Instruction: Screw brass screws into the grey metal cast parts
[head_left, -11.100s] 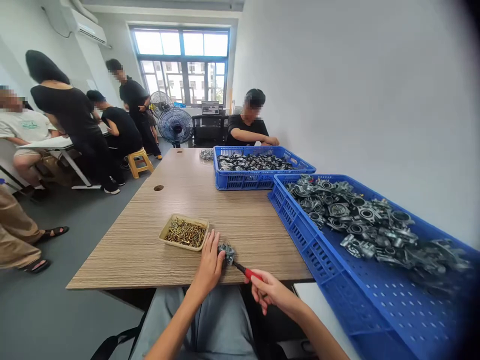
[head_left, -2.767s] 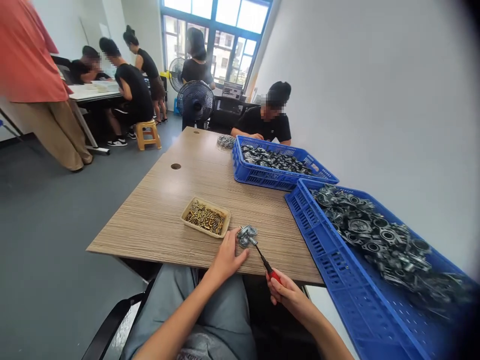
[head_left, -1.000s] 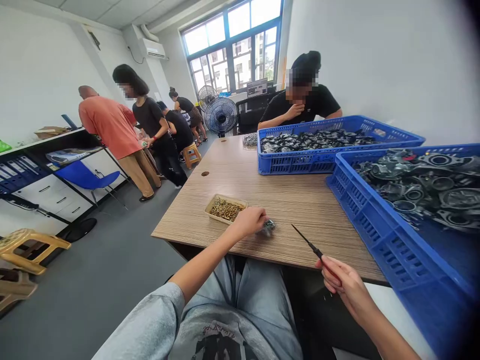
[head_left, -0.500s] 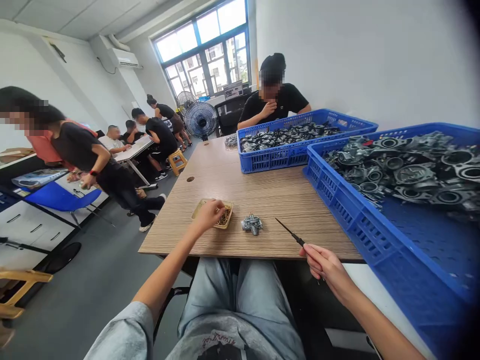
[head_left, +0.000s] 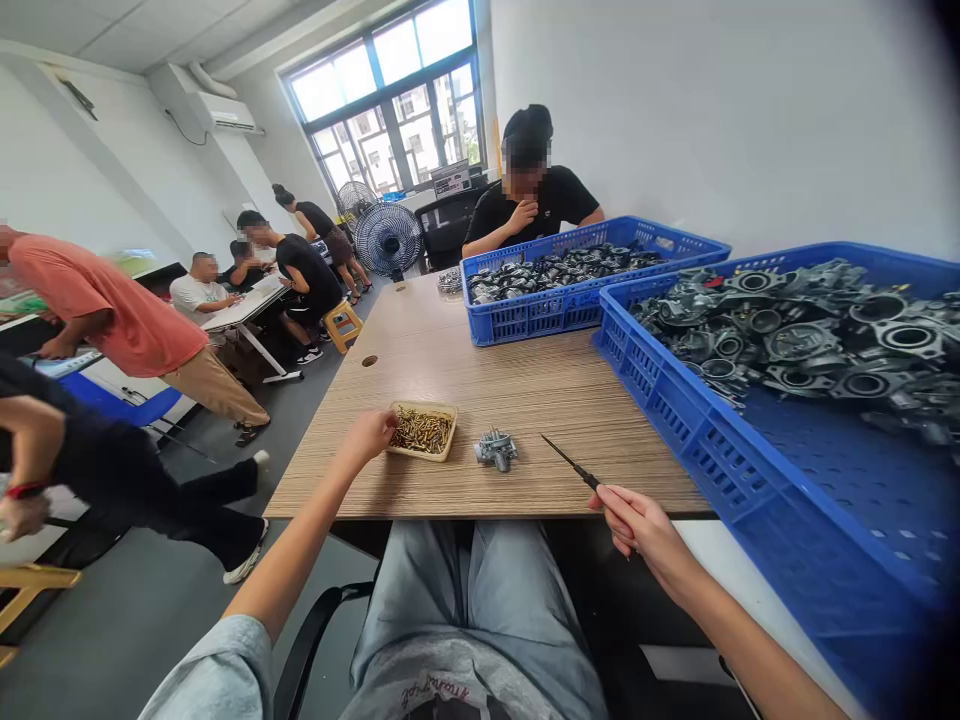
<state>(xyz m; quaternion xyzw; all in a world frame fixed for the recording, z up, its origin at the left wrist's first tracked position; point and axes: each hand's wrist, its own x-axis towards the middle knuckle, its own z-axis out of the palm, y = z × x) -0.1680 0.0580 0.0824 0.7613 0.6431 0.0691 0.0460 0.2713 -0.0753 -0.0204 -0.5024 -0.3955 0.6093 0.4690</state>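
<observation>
Screwdriver (head_left: 577, 469) sat gripped in right hand (head_left: 637, 520); left hand (head_left: 367, 438), grip unclear, reached screw tray (head_left: 426, 457); carburetor body (head_left: 496, 451) lay unheld, completeness unclear

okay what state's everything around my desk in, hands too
Small tray: open, holding brass-coloured pieces
Metal part: on the desk, unheld
Screwdriver: held, tip clear of part
Right hand: closed on screwdriver
Left hand: at tray, grip unclear
Near crate: open, partly filled
Far crate: open, filled
Front fan: on or off unclear
</observation>
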